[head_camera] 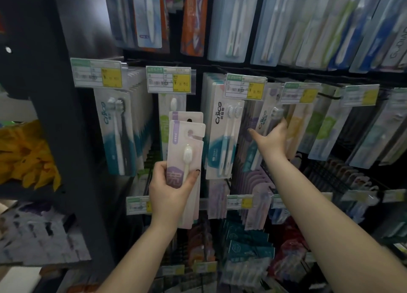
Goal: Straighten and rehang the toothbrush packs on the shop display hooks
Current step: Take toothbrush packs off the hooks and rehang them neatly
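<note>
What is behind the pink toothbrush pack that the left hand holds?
Directly behind the front pink pack, the left hand grips at least one more like it, its hang hole peeking out above. Further back hangs a green-labelled pack; its lower part is covered.

The scene was dimly lit, with the corners darkened and the dark upright post (63,138) at the left edge of the display left almost without detail, while a pale sheen was cast on its upper part from above. Motion blur was seen across the upper row of packs (308,28) and towards the right and bottom edges. Straight lines were bowed by the wide-angle lens, and only the middle price labels (168,80) were rendered fairly sharp.
</note>
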Motion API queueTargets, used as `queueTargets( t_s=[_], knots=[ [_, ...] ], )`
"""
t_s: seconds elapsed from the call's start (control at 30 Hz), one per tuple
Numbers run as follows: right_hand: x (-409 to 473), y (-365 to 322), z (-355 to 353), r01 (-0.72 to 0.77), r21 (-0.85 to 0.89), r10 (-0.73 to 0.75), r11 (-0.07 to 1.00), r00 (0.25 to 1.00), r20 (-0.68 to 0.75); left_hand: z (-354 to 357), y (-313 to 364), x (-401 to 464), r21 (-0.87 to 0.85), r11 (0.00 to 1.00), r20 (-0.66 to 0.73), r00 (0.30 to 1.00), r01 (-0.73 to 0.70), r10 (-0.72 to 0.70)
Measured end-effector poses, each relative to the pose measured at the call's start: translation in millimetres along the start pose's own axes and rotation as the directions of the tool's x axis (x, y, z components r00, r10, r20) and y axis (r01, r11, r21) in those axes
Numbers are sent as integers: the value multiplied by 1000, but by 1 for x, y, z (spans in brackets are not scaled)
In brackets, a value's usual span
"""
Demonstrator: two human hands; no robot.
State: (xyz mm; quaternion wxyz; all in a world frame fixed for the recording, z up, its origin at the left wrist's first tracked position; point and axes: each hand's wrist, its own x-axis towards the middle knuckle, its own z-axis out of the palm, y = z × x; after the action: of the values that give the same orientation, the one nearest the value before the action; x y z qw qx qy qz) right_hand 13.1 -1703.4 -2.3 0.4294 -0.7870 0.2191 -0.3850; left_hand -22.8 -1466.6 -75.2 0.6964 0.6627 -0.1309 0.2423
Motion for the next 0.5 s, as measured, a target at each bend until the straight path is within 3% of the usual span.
queueTargets(
  t_s=[0.5],
  knots=[
    [-4,6,2,28,15,-27,999,996,-86,-3,-5,0,27,998,13,999,50,-50]
  ],
)
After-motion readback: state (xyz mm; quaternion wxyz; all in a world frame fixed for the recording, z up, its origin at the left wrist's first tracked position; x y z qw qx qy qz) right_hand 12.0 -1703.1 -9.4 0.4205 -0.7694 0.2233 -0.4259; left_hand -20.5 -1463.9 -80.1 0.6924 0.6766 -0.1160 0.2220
